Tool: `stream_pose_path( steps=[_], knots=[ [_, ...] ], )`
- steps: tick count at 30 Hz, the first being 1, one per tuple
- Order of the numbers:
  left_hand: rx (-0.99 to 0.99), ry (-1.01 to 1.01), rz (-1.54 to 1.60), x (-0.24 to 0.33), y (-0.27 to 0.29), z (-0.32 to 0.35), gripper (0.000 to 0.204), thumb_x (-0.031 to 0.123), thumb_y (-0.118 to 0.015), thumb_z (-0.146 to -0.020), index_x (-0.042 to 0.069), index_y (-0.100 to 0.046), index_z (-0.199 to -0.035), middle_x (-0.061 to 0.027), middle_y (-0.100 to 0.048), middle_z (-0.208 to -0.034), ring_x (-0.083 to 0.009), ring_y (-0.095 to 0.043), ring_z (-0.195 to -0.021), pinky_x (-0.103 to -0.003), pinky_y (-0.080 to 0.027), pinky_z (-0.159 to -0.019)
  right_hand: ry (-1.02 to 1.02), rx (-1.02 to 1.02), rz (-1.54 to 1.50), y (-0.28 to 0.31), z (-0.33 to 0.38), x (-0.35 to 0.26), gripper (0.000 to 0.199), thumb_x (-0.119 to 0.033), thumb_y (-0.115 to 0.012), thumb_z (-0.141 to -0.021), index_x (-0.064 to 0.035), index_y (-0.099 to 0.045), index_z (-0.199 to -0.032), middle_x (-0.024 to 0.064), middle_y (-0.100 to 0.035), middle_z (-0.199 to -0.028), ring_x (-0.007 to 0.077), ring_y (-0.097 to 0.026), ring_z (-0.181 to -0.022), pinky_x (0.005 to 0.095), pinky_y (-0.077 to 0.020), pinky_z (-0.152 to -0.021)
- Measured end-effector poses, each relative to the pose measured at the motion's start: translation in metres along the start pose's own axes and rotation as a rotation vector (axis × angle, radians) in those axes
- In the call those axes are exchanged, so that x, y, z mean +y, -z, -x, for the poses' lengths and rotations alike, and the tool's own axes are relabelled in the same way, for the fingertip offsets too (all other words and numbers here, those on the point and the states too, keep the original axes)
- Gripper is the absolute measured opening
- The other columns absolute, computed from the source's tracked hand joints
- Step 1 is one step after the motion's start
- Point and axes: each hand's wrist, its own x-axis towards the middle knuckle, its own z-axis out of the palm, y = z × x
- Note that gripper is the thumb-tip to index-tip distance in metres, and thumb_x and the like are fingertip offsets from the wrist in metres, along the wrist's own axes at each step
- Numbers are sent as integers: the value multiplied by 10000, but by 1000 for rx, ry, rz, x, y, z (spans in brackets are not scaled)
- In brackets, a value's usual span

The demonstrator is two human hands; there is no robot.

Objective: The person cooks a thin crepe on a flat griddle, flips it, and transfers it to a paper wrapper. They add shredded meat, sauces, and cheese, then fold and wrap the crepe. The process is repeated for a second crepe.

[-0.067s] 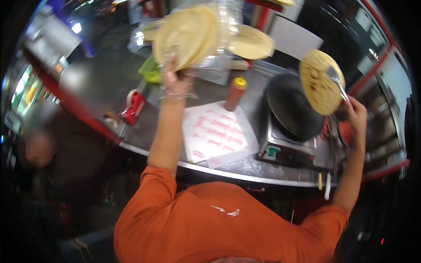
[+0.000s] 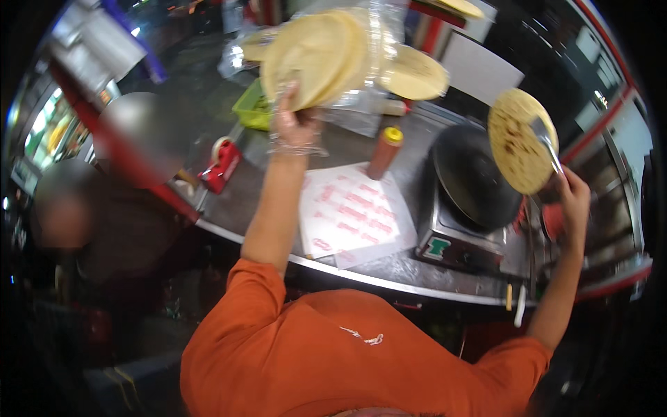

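Observation:
My left hand (image 2: 297, 125), in a thin clear plastic glove, is closed on the lower edge of several pale round flatbreads (image 2: 310, 59), raised above the counter's far side. A clear plastic bag (image 2: 358, 118) is right behind them. In my right hand (image 2: 574, 201) are metal tongs (image 2: 550, 149). Their end grips a browned flatbread (image 2: 520, 149), tilted nearly upright in the air, just right of and above a black pan (image 2: 467, 177). The pan sits on a portable stove (image 2: 460, 258). Another flatbread (image 2: 417, 73) lies behind the bag.
Printed paper sheets (image 2: 353, 215) lie mid-counter, with a yellow-capped sauce bottle (image 2: 385, 154) at their far edge. Leftward are a red tape dispenser (image 2: 221, 167) and a green basket (image 2: 252, 108). Two people (image 2: 139, 208) are beyond the left edge. A white-handled utensil (image 2: 520, 306) overhangs the front edge.
The whole view has shifted slightly, so the counter and its things appear a little lower and further right. Both hands keep their holds.

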Motion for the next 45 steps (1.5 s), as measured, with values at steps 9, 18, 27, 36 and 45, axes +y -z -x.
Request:
stream_pose_path(
  steps=[9, 18, 27, 36, 45],
  knots=[
    [-172, 23, 73, 3, -52, -24, 411, 81, -682, -967, 38, -558, -1356, -120, -709, -1227, -251, -749, -1054, -357, -696, -750, -258, 46, -240, -23, 74, -28, 315, -231, -661, -1058, 10, -742, -1244, -70, -555, -749, -6, -416, -573, 187, -278, -516],
    [-273, -103, -103, 8, -150, -123, 398, 49, -612, -986, -10, -521, -1369, -167, -677, -1251, -349, -726, -1056, -499, -656, -891, -349, -53, -460, -81, 122, -80, 300, -220, -662, -1056, 21, -737, -1218, -27, -638, -765, 1, -420, -497, 185, -282, -443],
    [-93, -61, -205, -29, -201, -307, 427, 44, -542, -1022, -18, -407, -1422, -214, -548, -1296, -473, -644, -1125, -696, -583, -909, -423, -174, -608, -141, 129, -113, 273, -152, -710, -1014, 24, -748, -1220, -3, -642, -753, 16, -458, -523, 194, -330, -461],
    [-66, 484, -444, 33, -229, -203, 901, 450, -604, -1014, -53, -168, -1621, -334, -290, -1638, -528, -383, -1467, -721, -232, -1208, -513, -276, -651, -203, 134, -124, 235, -196, -692, -1025, 19, -768, -1080, -47, -579, -703, 1, -418, -532, 204, -306, -470],
    [-518, -168, -710, 68, -43, 3, 697, 312, -548, -1086, 53, -229, -1648, -210, -369, -1652, -379, -462, -1473, -585, -415, -1184, -528, -281, -943, -231, 144, -123, 307, -190, -694, -1032, 57, -727, -1210, 12, -635, -774, 19, -435, -518, 198, -309, -449]
  ],
)
